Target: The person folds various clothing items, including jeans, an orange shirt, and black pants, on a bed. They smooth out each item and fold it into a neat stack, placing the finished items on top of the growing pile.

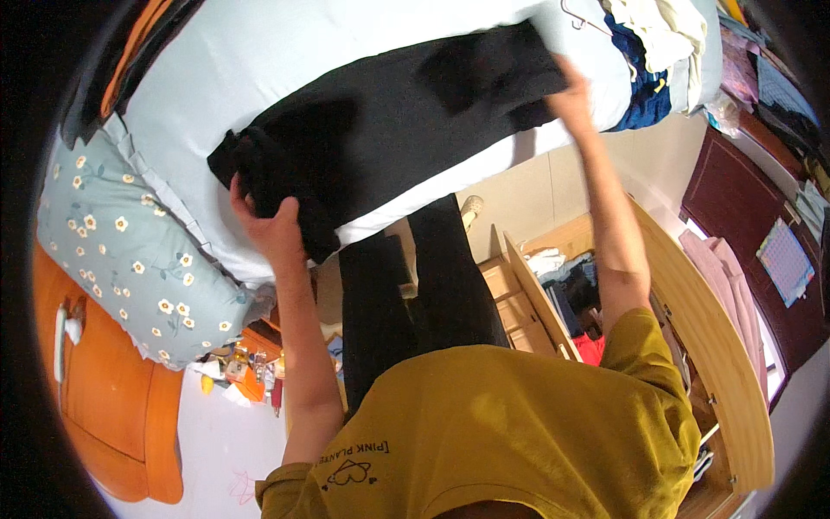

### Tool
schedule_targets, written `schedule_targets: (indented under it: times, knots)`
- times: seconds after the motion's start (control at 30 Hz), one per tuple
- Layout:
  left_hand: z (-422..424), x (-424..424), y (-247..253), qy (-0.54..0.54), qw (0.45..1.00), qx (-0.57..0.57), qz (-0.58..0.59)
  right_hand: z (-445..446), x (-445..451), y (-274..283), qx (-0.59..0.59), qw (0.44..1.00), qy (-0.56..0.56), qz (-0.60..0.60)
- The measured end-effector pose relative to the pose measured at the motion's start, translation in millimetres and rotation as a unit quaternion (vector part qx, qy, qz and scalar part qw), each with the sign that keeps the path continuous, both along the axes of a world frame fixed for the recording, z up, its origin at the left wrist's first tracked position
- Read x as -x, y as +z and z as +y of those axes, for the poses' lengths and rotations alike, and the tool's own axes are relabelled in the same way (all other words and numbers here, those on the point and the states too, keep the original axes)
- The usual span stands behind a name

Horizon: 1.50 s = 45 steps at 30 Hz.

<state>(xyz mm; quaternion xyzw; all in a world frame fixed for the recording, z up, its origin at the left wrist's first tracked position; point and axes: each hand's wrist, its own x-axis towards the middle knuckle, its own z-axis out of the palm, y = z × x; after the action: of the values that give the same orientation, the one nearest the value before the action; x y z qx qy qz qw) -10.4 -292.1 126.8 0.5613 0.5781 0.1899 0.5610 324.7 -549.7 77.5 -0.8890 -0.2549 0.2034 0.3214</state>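
A pair of black trousers, by its look, lies stretched lengthwise across the light blue bed. My left hand is at its bunched left end, thumb and fingers spread around the cloth; whether they grip is not clear. At the opposite end, my right hand has the near edge of the cloth between thumb and fingers, blurred by motion. The fingertips there are partly hidden. Near the far right end, a wire hanger rests on the bed.
Dark blue and cream clothes lie at the bed's right end. A floral pillow is at left, beside the orange wooden headboard. Below right, an open drawer and a wardrobe holding clothes stand close to my right arm.
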Motion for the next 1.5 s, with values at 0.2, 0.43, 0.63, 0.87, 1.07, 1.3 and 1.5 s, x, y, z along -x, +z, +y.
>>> schedule_targets:
  times: [0.2, 0.43, 0.63, 0.87, 1.07, 1.3, 1.5]
  knots:
    - [6.2, 4.1, 3.0, -0.026, 0.999, 0.024, 0.006, -112.8, -95.7, 3.5, -0.174, 0.810, -0.399, 0.393]
    - [20.1, 18.9, 12.3, -0.007, 0.999, 0.038, 0.012, -94.2, -72.8, -25.4, -0.298, 0.838, -0.395, 0.231]
    - [29.2, 29.2, 22.5, -0.030, 0.999, 0.025, 0.027, -69.8, 1.7, -21.4, -0.049, 0.950, -0.022, -0.308]
    - [32.2, 26.3, 26.0, -0.033, 0.998, 0.048, -0.010, -24.6, 52.2, -21.4, 0.214, 0.948, 0.195, -0.134]
    - [33.0, 34.7, 26.1, -0.018, 0.998, 0.066, -0.009, -40.8, -11.7, 15.1, 0.032, 0.993, -0.094, 0.058]
    - [44.7, 43.7, 35.2, -0.022, 1.000, 0.016, 0.017, -10.0, -16.7, 1.2, 0.227, 0.974, -0.028, -0.004]
    - [53.2, 61.8, 49.5, -0.007, 0.999, 0.030, 0.036, 89.5, 136.3, 96.7, 0.197, 0.960, -0.054, -0.190]
